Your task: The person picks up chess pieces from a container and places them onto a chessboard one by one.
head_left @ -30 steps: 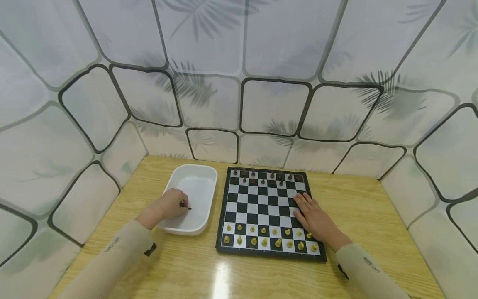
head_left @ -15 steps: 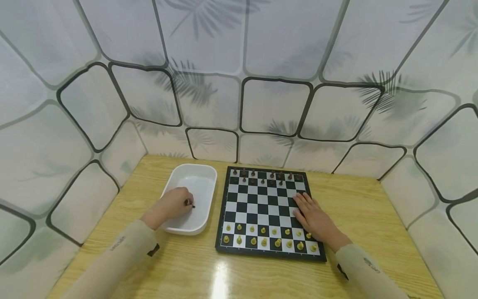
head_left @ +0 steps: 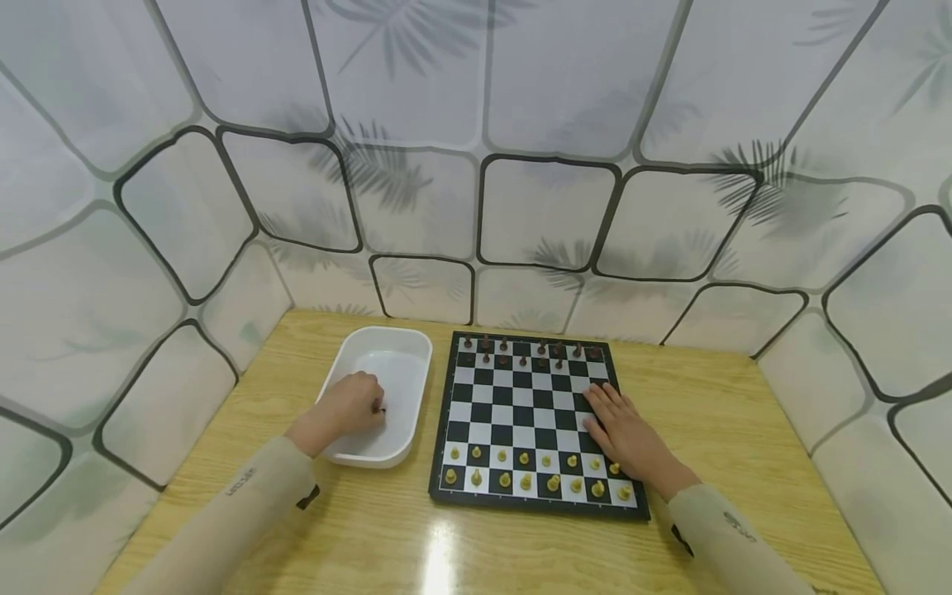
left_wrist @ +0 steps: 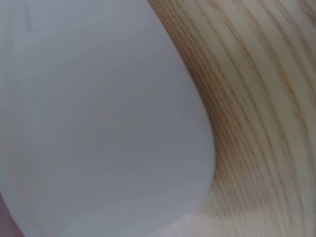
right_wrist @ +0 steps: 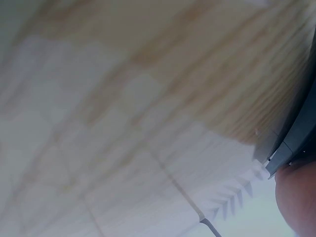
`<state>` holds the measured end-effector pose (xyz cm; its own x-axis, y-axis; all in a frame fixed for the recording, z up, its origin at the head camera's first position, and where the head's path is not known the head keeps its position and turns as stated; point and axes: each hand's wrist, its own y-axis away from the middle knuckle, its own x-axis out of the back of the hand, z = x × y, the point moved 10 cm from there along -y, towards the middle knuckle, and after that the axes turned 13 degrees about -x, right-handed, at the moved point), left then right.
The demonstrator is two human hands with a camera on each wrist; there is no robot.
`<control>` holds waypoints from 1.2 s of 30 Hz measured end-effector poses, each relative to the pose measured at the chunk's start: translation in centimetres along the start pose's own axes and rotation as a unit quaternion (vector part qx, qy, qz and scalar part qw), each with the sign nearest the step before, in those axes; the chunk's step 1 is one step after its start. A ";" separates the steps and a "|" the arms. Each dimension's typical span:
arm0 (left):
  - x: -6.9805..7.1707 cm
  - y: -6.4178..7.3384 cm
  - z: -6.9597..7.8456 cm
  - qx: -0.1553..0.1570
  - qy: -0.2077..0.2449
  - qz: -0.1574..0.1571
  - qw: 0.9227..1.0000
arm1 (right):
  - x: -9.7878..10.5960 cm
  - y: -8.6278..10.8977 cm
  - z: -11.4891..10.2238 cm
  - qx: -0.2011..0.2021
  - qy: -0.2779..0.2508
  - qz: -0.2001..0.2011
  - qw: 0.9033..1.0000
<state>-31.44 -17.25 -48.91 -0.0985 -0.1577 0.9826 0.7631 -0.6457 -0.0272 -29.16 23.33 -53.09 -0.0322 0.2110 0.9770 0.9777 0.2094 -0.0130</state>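
Observation:
My left hand (head_left: 355,403) reaches over the near left rim of a white plastic tray (head_left: 407,442), fingers curled inside it. A small dark chess piece (head_left: 383,408) barely shows at the fingertips; the rest of it is hidden by the hand. To the right, my right hand (head_left: 630,436) rests with extended fingers on the right edge of a black-and-white chessboard (head_left: 513,416). Gold chess pieces (head_left: 525,480) fill the two rows nearest me. Dark brown chess pieces (head_left: 559,349) stand in the two far rows, with gaps between some of them.
Tray and board stand side by side on a light wooden table (head_left: 357,537). A patterned cloth wall (head_left: 550,211) closes off the back and both sides. The left wrist view is filled mostly by the tray's outer wall (left_wrist: 113,118).
My left hand has shifted slightly right within the tray, and its fingers have turned so that the dark piece shows less. My right hand stays put on the board.

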 end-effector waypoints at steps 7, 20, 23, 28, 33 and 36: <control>1.4 0.1 -0.1 0.006 0.038 0.051 0.998 | 0.2 0.0 -0.1 0.004 -0.002 0.001 1.000; 6.6 -0.8 1.1 -0.004 0.089 0.195 0.977 | 0.1 -0.1 0.0 0.005 -0.001 0.004 1.000; 7.5 -1.2 1.8 -0.015 0.106 0.219 0.970 | 0.1 0.0 0.0 0.006 -0.001 0.004 1.000; 8.6 -2.5 3.6 -0.041 0.125 0.242 0.961 | 0.1 0.0 0.1 0.005 -0.002 0.002 1.000; 8.9 -4.3 5.2 -0.058 0.138 0.248 0.957 | 0.1 0.0 0.1 0.006 -0.002 0.002 1.000; 8.9 -5.5 6.2 -0.068 0.150 0.252 0.954 | 0.1 0.0 0.0 0.008 -0.001 0.003 1.000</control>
<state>-32.53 -10.43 -38.89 0.0648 -0.6663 0.7428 0.6742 -0.5196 -0.5249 -29.14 23.36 -53.03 -0.0267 0.2134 0.9766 0.9744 0.2236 -0.0222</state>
